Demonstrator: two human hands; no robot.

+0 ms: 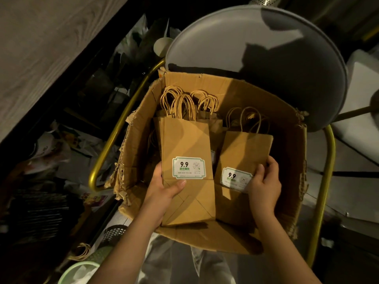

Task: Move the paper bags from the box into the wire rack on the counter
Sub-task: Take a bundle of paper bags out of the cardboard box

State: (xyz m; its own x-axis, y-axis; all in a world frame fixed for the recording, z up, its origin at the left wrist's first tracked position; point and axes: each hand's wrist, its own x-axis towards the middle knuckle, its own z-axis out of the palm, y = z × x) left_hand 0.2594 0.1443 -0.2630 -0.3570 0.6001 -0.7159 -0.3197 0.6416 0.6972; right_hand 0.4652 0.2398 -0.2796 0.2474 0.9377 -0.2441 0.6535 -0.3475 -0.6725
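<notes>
The left hand (164, 187) grips the near end of a stack of flat, folded brown kraft paper bags (184, 140), its thumb curled across the front just below a white rectangular sticker with a green border (188, 168) printed "9.9". The right hand (265, 183) grips a second stack of the same brown bags (244, 148) from its right edge, with the thumb lying on that stack's own white sticker (233, 178).

On the left stack the folded bottom shows diagonal creases toward the person. Loops of twisted tan paper-cord handles (182, 105) stick out at the far end, where more handles crowd behind them.

Both stacks sit side by side, almost touching, inside an open brown cardboard box with ragged, torn flaps (287, 140). Whether they rest on its floor or are raised cannot be told.

The box stands on a chair with a round grey backrest (256, 42) and a gold metal tube frame (114, 136). A wood-grain worktop (41, 48) fills the upper left, well apart from the box.
</notes>
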